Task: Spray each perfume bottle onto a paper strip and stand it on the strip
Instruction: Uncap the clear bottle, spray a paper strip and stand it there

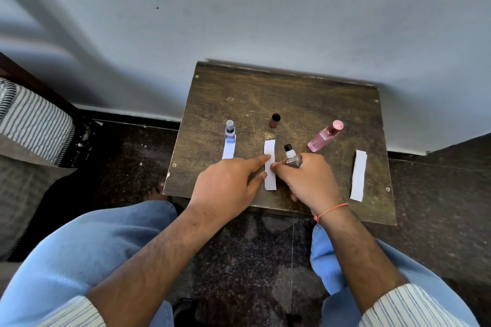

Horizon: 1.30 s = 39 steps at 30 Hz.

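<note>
The right hand (305, 180) grips a small clear perfume bottle (291, 157) with a black sprayer, tilted just right of the middle paper strip (270, 167), probably to aim at it. The left hand (228, 183) is loosely spread, its forefinger stretched onto the strip, apparently pinning it flat to the worktop (292, 103). Farther off stands a brown cap (275, 120), likely this bottle's. At left a blue bottle (229, 132) already stands on its strip (228, 150); the pink bottle (324, 136) and right strip (358, 175) wait apart.
</note>
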Each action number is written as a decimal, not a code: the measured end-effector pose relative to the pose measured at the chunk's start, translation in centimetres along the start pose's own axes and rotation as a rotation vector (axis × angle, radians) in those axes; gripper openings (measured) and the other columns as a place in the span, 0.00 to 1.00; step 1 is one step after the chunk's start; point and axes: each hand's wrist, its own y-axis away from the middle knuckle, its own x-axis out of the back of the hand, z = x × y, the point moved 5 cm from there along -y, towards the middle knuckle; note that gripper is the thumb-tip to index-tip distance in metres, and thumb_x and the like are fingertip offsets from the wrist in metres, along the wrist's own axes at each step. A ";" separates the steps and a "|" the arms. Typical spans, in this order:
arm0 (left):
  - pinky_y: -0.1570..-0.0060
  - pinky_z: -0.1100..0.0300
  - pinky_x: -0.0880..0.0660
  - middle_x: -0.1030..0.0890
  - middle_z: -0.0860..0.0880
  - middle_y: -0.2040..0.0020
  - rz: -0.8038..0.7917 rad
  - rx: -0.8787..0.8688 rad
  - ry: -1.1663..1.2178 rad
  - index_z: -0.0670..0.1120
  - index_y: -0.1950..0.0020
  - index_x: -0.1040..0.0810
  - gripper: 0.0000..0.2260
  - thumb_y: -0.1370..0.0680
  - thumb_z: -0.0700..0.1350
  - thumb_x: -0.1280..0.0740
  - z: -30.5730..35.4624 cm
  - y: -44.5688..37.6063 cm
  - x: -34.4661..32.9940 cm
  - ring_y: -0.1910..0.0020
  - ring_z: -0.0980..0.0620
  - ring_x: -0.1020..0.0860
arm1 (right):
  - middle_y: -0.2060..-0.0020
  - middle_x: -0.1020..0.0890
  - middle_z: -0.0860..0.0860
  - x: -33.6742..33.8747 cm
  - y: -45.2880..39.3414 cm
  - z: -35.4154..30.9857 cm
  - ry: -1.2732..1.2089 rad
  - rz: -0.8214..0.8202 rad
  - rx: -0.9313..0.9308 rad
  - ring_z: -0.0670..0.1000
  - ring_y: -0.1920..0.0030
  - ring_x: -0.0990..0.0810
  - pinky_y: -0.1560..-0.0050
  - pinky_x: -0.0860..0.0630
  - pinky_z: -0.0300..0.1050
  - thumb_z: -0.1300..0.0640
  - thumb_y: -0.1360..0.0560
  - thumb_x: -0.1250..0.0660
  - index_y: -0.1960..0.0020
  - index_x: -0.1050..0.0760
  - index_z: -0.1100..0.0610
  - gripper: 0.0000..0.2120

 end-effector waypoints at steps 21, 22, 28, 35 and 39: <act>0.61 0.56 0.27 0.14 0.54 0.46 -0.071 0.056 -0.175 0.74 0.19 0.36 0.22 0.14 0.66 0.41 0.8 -0.8 -1.0 0.48 0.46 0.14 | 0.57 0.20 0.54 2.5 1.9 -2.2 -0.201 -0.033 0.287 0.50 0.64 0.17 0.72 0.16 0.60 0.56 0.15 0.37 0.40 0.34 0.52 0.07; 0.60 0.56 0.27 0.14 0.54 0.46 -0.074 0.055 -0.174 0.73 0.19 0.36 0.22 0.14 0.65 0.41 0.9 -0.8 -1.0 0.48 0.46 0.14 | 0.56 0.20 0.53 2.4 2.1 -2.3 -0.166 -0.028 0.334 0.52 0.62 0.16 0.69 0.16 0.63 0.58 0.14 0.37 0.39 0.35 0.52 0.07; 0.61 0.55 0.27 0.14 0.52 0.47 -0.078 0.051 -0.173 0.73 0.19 0.36 0.22 0.14 0.65 0.40 0.9 -0.7 -0.9 0.49 0.45 0.14 | 0.42 0.22 0.45 2.4 2.2 -3.3 -0.058 0.085 0.587 0.43 0.41 0.20 0.41 0.19 0.47 0.58 0.16 0.30 0.35 0.24 0.53 0.10; 0.60 0.56 0.27 0.13 0.53 0.46 -0.089 0.034 -0.155 0.73 0.20 0.36 0.23 0.15 0.65 0.39 0.5 -0.7 -1.1 0.48 0.46 0.14 | 0.42 0.20 0.46 2.9 1.9 -3.6 -0.035 0.261 0.647 0.40 0.43 0.21 0.40 0.28 0.30 0.60 0.20 0.24 0.32 0.18 0.54 0.16; 0.59 0.54 0.24 0.13 0.52 0.45 -0.100 0.033 -0.155 0.73 0.20 0.36 0.23 0.16 0.65 0.37 0.4 -0.5 -1.1 0.47 0.45 0.14 | 0.45 0.18 0.44 2.5 1.8 -3.6 -0.041 0.292 0.633 0.45 0.46 0.18 0.41 0.27 0.30 0.58 0.20 0.24 0.31 0.19 0.53 0.18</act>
